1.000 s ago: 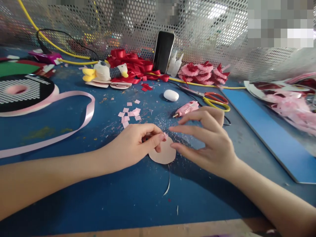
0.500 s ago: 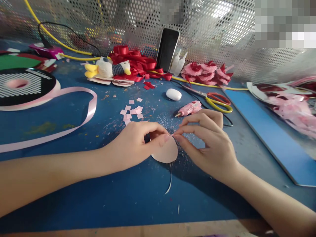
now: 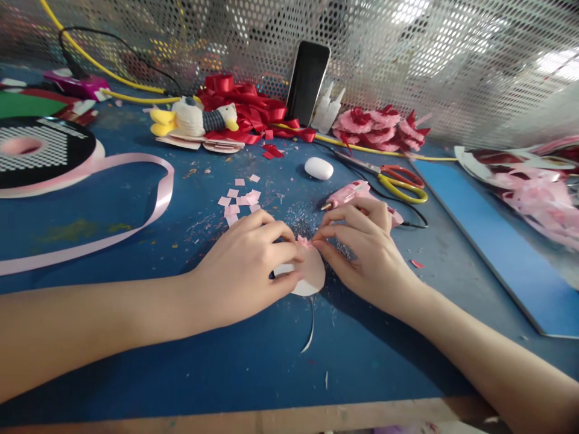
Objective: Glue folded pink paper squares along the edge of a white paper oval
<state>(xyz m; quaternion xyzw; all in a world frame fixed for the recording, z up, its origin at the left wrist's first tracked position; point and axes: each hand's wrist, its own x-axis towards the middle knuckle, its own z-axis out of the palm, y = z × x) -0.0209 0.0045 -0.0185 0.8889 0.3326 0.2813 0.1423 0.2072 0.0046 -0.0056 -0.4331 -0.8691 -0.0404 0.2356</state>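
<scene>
A pale round paper disc lies on the blue table, with small folded pink ribbon pieces at its far edge. My left hand covers the disc's left side, its curled fingers and thumb holding it. At the far right edge, my right hand pinches with thumb and index finger beside the pink pieces; its fingertips hide most of what they grip. Just beyond that hand is a pink glue gun. Loose pink ribbon squares are scattered past my left hand.
Scissors and a white oval case lie behind the glue gun. A ribbon spool trails pink ribbon at left. Farther back are a plush duck, red ribbon, a phone and pink-red flowers. A blue board is at right.
My fingertips have moved apart from each other. The left hand has turned flatter over the disc, and pink pieces now show at its far edge. The view has shifted slightly.
</scene>
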